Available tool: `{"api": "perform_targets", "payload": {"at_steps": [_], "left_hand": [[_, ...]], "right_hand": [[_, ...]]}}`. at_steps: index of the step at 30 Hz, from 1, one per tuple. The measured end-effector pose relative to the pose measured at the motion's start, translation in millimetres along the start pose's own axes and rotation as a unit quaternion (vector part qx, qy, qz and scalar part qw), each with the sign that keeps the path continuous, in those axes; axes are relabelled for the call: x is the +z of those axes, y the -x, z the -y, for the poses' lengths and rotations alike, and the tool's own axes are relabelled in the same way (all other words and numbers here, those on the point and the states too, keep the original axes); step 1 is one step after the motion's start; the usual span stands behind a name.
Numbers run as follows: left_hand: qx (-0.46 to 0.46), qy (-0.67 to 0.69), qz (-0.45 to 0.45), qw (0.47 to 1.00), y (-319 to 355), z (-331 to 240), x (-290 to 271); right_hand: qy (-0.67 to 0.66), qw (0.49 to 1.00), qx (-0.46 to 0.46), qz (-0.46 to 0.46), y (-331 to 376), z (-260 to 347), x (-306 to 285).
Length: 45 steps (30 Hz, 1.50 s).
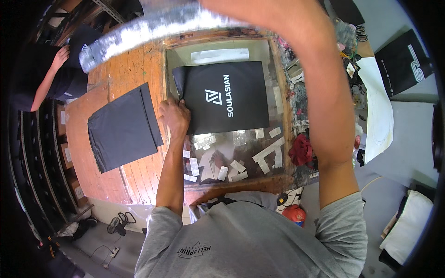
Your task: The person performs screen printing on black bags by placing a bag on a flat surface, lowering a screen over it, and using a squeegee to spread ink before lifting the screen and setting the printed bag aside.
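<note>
While the left hand [174,116] rests flat, its fingers [181,103] touch the black bag [222,97].

Wearer seen from above. Grey short-sleeved T-shirt [250,236] fills the frame from 5 to 7 o'clock, with a small dark triangular emblem and lettering printed on its fabric near 6 o'clock. Sleeves end above the elbows; both forearms are bare. Left hand [174,116] lies near centre; its fingers [178,103] carry no ring or glove. Right forearm [320,92], toward 1 o'clock, is partly motion-blurred.
</note>
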<state>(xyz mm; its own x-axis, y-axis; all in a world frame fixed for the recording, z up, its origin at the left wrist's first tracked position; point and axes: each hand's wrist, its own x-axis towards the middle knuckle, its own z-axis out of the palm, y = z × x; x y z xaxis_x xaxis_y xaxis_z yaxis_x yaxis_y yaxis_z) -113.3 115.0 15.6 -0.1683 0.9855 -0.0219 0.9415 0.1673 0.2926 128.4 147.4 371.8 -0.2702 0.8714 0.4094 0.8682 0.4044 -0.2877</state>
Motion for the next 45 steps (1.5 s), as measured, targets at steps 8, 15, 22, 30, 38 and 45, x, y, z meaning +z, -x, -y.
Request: {"api": "perform_targets", "payload": {"at_steps": [8, 15, 22, 30, 38, 45], "left_hand": [[-0.024, 0.136, -0.025, 0.99, -54.7, 72.8, -50.5], [-0.087, -0.115, -0.29, 0.946, -87.9, 238.7, -136.4], [0.092, 0.066, -0.191, 0.975, 57.6, 199.9, -58.8], [-0.102, 0.336, -0.046, 0.935, 49.8, 212.7, -52.7], [-0.12, 0.39, -0.019, 0.913, 53.1, 159.8, -50.6], [0.049, 0.227, -0.005, 0.973, 64.8, 92.1, -49.3]], "right_hand": [[0.04, 0.992, 0.119, 0.015, -52.9, -5.1, -17.3], [0.027, 0.999, 0.034, -0.019, -47.9, -1.9, -10.8], [0.088, 0.99, 0.005, -0.111, -32.5, 23.1, -2.5], [0.054, 0.997, 0.025, -0.045, -29.4, 11.2, -3.5], [0.055, 0.992, 0.112, -0.007, -17.6, 18.5, -7.4], [0.048, 0.996, 0.078, 0.002, -23.0, 13.8, -8.3]]}}
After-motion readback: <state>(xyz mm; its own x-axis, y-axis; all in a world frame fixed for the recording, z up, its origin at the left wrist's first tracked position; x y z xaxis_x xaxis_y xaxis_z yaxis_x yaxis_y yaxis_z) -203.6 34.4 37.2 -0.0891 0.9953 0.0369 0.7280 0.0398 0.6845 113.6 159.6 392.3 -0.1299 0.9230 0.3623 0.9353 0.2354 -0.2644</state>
